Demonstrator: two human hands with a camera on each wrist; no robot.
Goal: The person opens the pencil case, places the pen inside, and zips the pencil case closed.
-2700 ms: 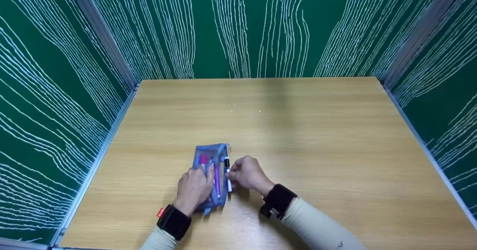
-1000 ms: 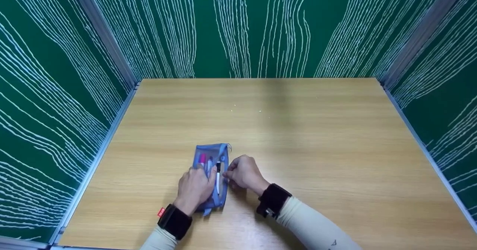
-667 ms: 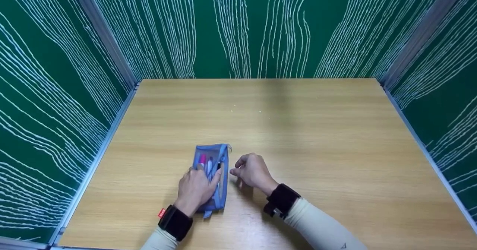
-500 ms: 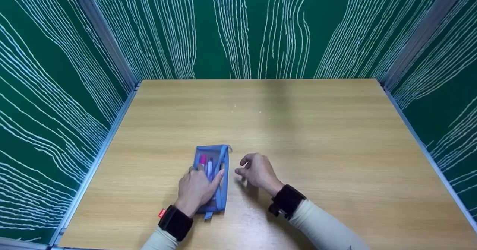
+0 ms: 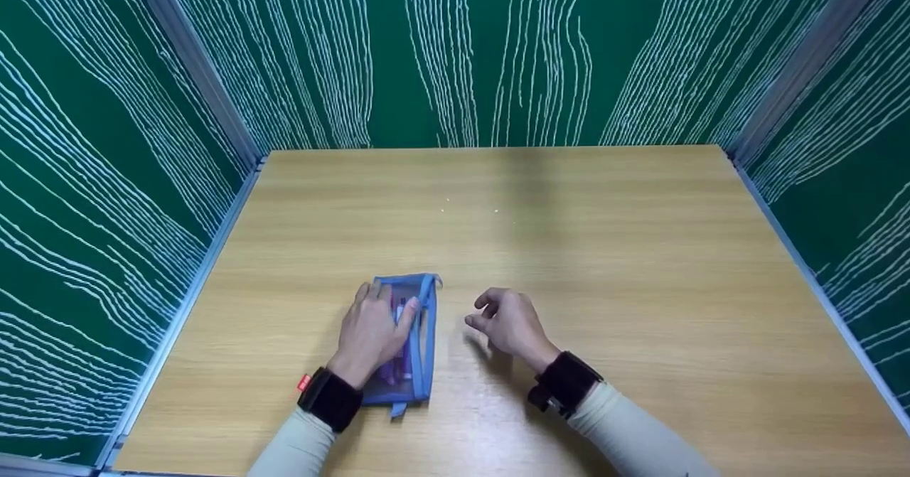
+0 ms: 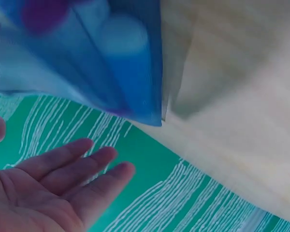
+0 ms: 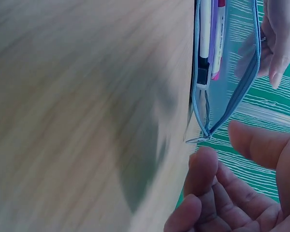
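A blue mesh pencil case (image 5: 426, 360) lies on the table, its zipper side facing right. My left hand (image 5: 368, 335) is over its left part, fingers stretched toward the far end and thumb across the top. In the left wrist view, the left hand's fingers (image 6: 99, 186) are extended beside the case. Through the zip opening in the right wrist view show a black-capped white marker (image 7: 205, 38), a purple pen (image 7: 213, 36) and a red-and-white marker (image 7: 219, 43). My right hand (image 5: 515, 328) hovers to the right of the case, fingers loosely bent and holding nothing.
The wooden table (image 5: 640, 264) is bordered by green panels (image 5: 405, 57) with white wavy lines at the back and both sides. A few tiny white specks (image 5: 496, 210) lie toward the back of the table.
The black-capped marker went from my right fingers into the pencil case. My right hand then drew away to the right. My left hand shifted forward and its thumb lifted toward the zipper edge.
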